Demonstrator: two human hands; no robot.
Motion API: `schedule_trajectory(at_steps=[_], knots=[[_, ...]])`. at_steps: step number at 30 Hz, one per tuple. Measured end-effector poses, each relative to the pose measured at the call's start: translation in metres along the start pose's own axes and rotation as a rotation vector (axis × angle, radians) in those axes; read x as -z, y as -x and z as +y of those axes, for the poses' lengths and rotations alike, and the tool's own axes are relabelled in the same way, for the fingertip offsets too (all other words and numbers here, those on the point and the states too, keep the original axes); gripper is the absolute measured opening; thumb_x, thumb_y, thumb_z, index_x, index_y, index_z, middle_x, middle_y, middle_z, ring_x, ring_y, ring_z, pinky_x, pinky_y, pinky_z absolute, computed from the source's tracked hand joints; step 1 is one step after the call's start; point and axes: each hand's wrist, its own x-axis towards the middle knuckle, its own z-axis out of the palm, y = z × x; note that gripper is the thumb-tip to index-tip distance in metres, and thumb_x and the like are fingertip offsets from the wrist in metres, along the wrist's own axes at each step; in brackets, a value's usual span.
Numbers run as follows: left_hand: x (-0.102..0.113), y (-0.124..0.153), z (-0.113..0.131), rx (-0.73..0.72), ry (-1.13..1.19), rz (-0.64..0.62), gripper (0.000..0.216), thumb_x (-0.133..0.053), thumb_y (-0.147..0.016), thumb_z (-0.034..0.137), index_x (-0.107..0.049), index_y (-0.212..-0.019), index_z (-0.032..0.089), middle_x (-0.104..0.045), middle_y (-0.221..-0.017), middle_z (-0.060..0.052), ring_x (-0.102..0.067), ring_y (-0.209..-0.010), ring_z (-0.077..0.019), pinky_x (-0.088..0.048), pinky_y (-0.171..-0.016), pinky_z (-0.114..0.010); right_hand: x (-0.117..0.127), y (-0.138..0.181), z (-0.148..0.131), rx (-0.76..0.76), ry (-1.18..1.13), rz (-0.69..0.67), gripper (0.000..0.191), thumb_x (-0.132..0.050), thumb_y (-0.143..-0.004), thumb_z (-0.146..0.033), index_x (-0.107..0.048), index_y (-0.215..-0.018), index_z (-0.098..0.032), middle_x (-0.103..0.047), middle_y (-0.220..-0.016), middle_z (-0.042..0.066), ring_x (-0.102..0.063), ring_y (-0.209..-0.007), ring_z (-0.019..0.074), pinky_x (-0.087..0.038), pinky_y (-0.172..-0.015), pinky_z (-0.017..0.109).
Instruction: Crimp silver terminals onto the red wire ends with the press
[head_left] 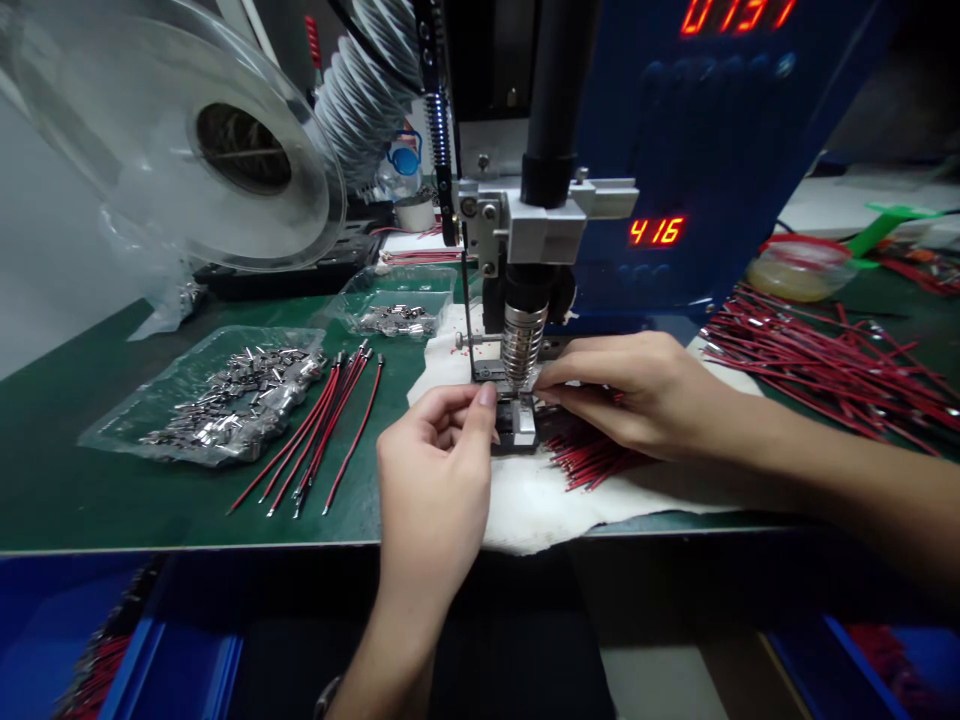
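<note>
My left hand (439,460) is closed in a pinch at the left side of a small metal fixture (523,420); what its fingertips hold is hidden. From the right, my right hand (637,390) pinches close to the tip of a soldering machine head (523,340). A bit of red shows between its fingers, seemingly a wire (619,398). Under that hand lies a bundle of red-and-black wires (589,460) on a white cloth (540,505). The spring-wrapped head points straight down over the fixture, between my two hands.
Left on the green table (187,525) are a plastic tray of small metal parts (240,400), several wires with metal ends (322,430) and a second tray (397,315). A large reel (172,140) stands behind. A blue control box (675,150) and a wire pile (817,360) are right.
</note>
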Motion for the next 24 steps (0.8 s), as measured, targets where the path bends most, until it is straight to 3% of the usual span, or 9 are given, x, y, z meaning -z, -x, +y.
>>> schedule_trajectory(at_steps=[24], knots=[[0.0003,0.0006,-0.0008,-0.011,-0.007,0.002,0.019,-0.069,-0.083,0.034,-0.068,-0.08,0.015,-0.055,-0.061,0.002,-0.038,-0.047,-0.0052,-0.03,-0.043,-0.017,-0.0011,0.0019,-0.0001,-0.008,0.022,-0.011,0.015,-0.054,-0.092,-0.016,-0.068,-0.097,-0.013,-0.066,-0.083,0.006,-0.06,-0.069,0.0119,-0.045,-0.063,0.023]])
